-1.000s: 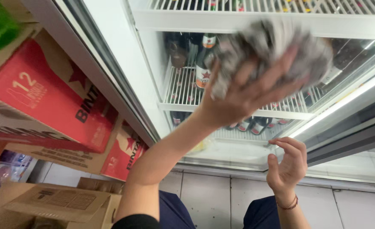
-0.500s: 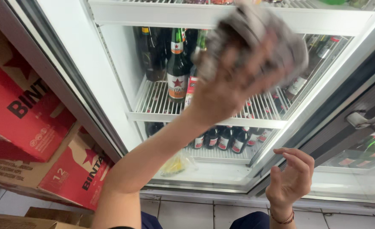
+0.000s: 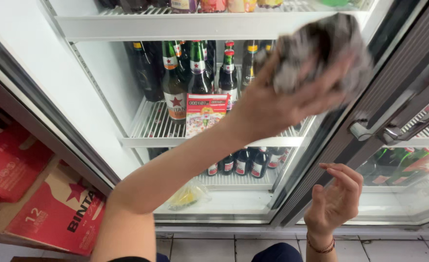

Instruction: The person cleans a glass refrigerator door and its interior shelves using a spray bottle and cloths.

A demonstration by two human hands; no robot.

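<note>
At upper right of the frame, our left hand [image 3: 277, 104] clutches a crumpled grey cloth [image 3: 323, 53] against the open fridge door's edge [image 3: 321, 140], while our right hand [image 3: 333, 204] hangs empty, fingers loosely curled, directly below, farther from the cloth.

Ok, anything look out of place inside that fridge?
Yes: a crumpled clear plastic bag with something yellow lies loose on the fridge floor, below the racked bottles. Everything else stands upright on the shelves.
</note>
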